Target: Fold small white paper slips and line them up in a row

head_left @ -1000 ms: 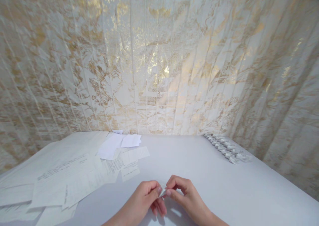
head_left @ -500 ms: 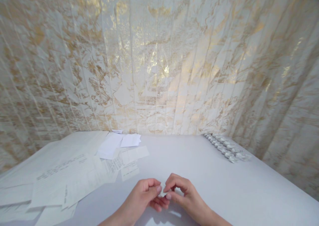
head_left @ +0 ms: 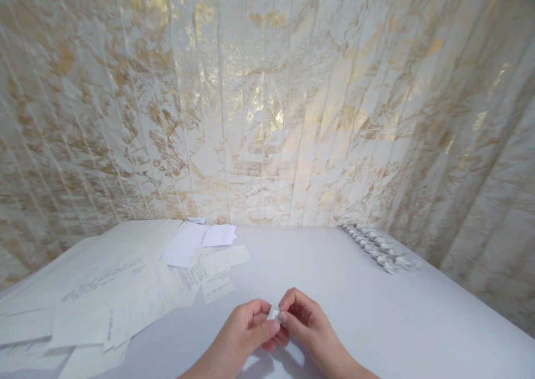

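Low in the head view, at the centre, a small folded piece of white paper (head_left: 273, 314) is pinched between my two hands above the white table. My left hand (head_left: 253, 324) has its thumb across the paper's lower left side, with the fingers curled behind it. From the other side, my right hand (head_left: 301, 316) grips the right edge between thumb and forefinger. Fingers cover much of the paper, so its full shape is hidden.
Sheets of printed paper (head_left: 104, 295) overlap on the left of the table (head_left: 301, 262). Smaller blank white sheets (head_left: 184, 244) lie farther back. Several small folded silvery-white pieces (head_left: 374, 248) sit in rows at the back right. A patterned curtain (head_left: 267, 117) hangs behind.
Both hands have drawn closer together around the paper. My right thumb and forefinger have closed on its right edge, and more of the paper's face shows.
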A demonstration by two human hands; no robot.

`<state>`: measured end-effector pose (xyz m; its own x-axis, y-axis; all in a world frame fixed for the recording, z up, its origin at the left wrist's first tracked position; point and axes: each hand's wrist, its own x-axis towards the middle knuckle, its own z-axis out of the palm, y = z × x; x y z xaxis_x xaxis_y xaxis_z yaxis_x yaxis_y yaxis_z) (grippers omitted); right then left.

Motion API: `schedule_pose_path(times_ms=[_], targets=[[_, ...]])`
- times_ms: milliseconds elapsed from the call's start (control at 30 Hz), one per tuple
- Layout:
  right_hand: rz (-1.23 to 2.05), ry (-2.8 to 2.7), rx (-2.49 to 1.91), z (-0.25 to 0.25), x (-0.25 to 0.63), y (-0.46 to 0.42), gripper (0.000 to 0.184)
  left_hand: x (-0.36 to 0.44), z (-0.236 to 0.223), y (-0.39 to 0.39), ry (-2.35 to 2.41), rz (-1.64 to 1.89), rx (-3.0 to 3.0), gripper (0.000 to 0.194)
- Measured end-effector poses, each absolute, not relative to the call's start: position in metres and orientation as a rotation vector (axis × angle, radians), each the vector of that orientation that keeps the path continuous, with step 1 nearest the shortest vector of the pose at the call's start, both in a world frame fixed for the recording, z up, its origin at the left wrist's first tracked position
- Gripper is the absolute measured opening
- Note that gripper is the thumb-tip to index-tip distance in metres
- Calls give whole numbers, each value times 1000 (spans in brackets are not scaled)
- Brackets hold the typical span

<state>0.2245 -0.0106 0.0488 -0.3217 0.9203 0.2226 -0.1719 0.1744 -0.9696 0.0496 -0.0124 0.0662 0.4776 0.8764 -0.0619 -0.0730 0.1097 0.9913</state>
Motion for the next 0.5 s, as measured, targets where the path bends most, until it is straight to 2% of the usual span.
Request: schedule_pose_path(times_ms=[133, 500], targets=[[1408, -1393, -741, 48, 222, -12, 39, 49, 60, -9, 832, 875, 1317, 49], [1365, -1507, -795, 52, 227, -12, 44, 53, 63, -12, 833, 864, 1258, 54]])
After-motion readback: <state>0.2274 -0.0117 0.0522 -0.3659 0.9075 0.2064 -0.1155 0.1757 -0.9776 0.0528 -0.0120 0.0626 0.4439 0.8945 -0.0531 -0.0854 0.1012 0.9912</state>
